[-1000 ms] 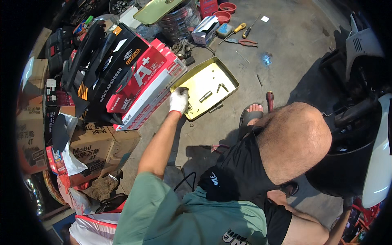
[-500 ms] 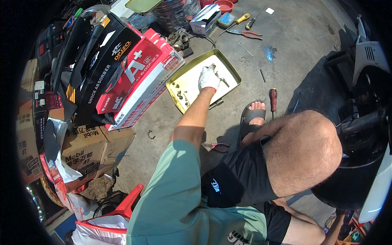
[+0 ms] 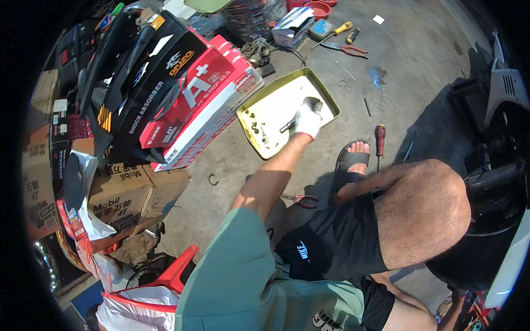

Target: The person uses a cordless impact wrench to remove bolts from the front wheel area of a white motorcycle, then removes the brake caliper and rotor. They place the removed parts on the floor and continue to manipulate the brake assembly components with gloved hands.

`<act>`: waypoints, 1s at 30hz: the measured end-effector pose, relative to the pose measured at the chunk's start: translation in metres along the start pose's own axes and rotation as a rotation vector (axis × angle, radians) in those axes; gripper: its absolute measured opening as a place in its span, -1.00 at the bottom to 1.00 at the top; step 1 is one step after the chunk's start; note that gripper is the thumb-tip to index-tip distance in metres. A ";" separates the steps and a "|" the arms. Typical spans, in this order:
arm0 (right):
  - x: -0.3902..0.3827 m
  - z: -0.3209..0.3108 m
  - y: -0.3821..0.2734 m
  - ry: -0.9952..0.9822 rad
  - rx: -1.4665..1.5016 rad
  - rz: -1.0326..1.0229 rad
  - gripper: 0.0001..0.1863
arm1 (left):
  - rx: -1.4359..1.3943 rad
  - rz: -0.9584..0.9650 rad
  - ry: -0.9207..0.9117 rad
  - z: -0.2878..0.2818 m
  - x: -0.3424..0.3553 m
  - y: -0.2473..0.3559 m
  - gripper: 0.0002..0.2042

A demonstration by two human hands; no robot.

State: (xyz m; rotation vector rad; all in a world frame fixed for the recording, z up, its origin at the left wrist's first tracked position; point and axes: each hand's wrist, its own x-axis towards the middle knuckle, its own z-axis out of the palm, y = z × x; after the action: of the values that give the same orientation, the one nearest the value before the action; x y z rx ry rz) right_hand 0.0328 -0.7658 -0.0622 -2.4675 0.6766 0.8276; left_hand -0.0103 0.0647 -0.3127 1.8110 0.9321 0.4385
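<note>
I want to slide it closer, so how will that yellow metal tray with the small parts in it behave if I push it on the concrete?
The yellow tray looks thin and rigid, so it should scrape along flat rather than flex. Its shallow rim may keep the small dark parts in, though they could skitter. The gloved left hand rests inside, so it probably won't tip.

yellow-rimmed metal tray (image 3: 255, 105) | on floor | small parts inside

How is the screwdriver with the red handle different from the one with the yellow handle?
The red-handled screwdriver lies beside the sandalled foot, close to the person; the yellow-handled screwdriver lies farther off, next to a small box. The red one points up and down in the picture; the yellow one lies slanted. Both rest on the concrete floor, and no hand touches either.
</note>
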 end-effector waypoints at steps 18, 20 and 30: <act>-0.012 0.009 -0.023 0.034 0.026 -0.296 -0.61 | -1.105 0.136 -0.583 -0.092 -0.110 0.218 -0.68; -0.025 0.013 -0.023 0.055 0.112 -0.335 -0.64 | -1.137 0.146 -0.638 -0.095 -0.116 0.237 -0.66; -0.033 -0.025 -0.004 0.369 0.304 -0.691 -0.63 | -0.929 0.665 -0.967 -0.108 -0.237 0.389 -0.75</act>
State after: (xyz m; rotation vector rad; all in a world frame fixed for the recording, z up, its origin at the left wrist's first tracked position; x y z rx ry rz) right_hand 0.0230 -0.7661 -0.0220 -2.3324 0.0211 0.0053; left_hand -0.0785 -0.1237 0.1100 1.1432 -0.5198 0.2551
